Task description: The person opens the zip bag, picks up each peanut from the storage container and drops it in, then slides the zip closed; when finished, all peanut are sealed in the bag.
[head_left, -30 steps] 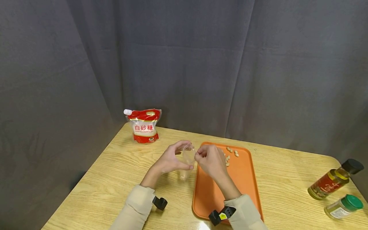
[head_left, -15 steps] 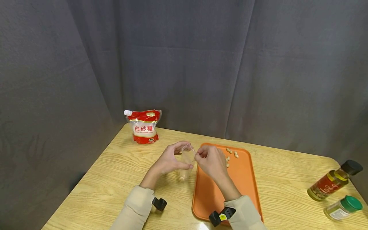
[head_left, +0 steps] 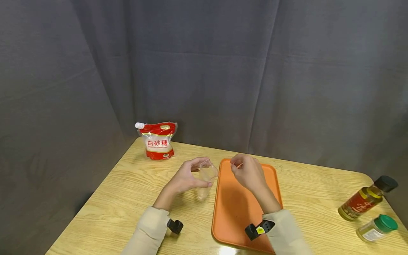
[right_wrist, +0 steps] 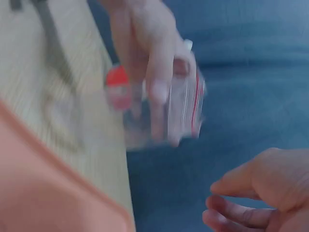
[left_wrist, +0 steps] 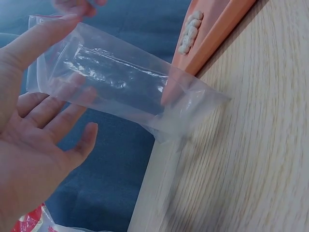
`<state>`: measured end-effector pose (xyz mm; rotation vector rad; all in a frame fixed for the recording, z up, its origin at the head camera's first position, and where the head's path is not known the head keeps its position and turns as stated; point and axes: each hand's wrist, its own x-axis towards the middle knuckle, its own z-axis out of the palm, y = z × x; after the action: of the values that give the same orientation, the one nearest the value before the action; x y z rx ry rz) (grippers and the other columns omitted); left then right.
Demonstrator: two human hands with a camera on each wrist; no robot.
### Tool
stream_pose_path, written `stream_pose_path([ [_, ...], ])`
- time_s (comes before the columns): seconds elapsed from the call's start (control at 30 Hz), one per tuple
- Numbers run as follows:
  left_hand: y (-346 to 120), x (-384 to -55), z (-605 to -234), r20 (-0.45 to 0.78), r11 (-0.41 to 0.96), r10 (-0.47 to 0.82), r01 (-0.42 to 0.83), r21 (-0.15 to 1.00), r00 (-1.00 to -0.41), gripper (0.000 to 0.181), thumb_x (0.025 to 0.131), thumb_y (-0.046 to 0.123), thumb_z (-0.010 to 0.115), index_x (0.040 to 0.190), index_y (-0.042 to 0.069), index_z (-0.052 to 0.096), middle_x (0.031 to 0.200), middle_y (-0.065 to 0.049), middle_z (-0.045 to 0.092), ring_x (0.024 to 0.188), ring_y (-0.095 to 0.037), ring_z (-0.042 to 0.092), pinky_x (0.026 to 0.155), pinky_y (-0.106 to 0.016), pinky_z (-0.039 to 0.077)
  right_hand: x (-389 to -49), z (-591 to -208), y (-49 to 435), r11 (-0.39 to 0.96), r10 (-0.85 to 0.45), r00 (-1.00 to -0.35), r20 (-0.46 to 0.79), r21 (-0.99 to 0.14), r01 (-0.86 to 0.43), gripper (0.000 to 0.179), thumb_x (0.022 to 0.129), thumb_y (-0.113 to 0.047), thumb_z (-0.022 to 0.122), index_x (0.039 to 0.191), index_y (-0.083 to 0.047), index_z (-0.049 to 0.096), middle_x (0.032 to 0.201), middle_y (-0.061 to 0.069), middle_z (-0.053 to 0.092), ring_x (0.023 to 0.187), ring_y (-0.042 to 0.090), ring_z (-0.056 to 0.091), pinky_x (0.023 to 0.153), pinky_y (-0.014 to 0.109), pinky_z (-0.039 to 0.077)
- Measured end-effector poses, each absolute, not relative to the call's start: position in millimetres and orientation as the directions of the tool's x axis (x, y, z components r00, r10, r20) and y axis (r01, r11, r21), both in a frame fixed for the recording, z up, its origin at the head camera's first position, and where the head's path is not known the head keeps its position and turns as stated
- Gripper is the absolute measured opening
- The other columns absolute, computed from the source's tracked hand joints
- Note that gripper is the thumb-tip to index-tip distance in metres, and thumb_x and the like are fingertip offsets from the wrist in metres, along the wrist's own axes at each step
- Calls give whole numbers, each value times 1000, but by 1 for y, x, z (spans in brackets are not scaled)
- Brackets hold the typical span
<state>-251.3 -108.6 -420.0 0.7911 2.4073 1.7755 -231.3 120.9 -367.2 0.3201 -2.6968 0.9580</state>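
Observation:
My left hand [head_left: 186, 177] holds a clear zip-top plastic bag [left_wrist: 120, 72] near its mouth, thumb on one side and fingers on the other. A red line runs along the bag's mouth [right_wrist: 196, 104], and its lower end hangs down at the wooden table. To the right, my right hand [head_left: 250, 173] is over the far part of the orange tray [head_left: 231, 216], apart from the bag. Its thumb and bent fingers have a gap between them and hold nothing. Peanuts in their shells [left_wrist: 190, 34] lie on the tray; in the head view that hand hides them.
A red and white sugar pouch [head_left: 157, 141] stands at the back left of the table [head_left: 111, 205]. On the right are a dark-capped sauce bottle [head_left: 360, 203] and a small green-lidded jar [head_left: 376, 229]. Grey curtain [head_left: 197, 71] hangs behind the table.
My right hand has let go of the bag's mouth and moved right and slightly back, over the peanuts. The left hand stays almost in place with the bag.

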Motion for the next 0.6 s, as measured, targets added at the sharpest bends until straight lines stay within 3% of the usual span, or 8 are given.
stream_pose_path([
  [0.13,-110,-254,-424,265,213,425,380,900,-866,75,71,10,89,138,4,54,129,-8,64,123,-23,56,105,-47,39,-237,-381,140,800,-111,-960,256,-550,-239,16,85,-1,65,98,-4,74,89,8,72,69,19,64,56,34,48],
  [0.33,-113,-253,-423,273,226,427,394,891,-862,74,72,16,88,137,8,56,126,-4,66,120,-21,57,103,-46,41,-248,-415,164,846,-134,-961,241,-478,-238,21,76,7,67,93,-2,76,87,8,72,79,27,67,63,39,51],
  [0.6,-113,-254,-425,265,226,434,389,893,-861,74,72,16,89,138,9,56,127,-1,65,121,-18,57,104,-47,39,-256,-448,184,855,-240,-948,208,-418,-308,13,79,6,75,83,-7,76,83,2,71,72,17,59,71,41,51],
])
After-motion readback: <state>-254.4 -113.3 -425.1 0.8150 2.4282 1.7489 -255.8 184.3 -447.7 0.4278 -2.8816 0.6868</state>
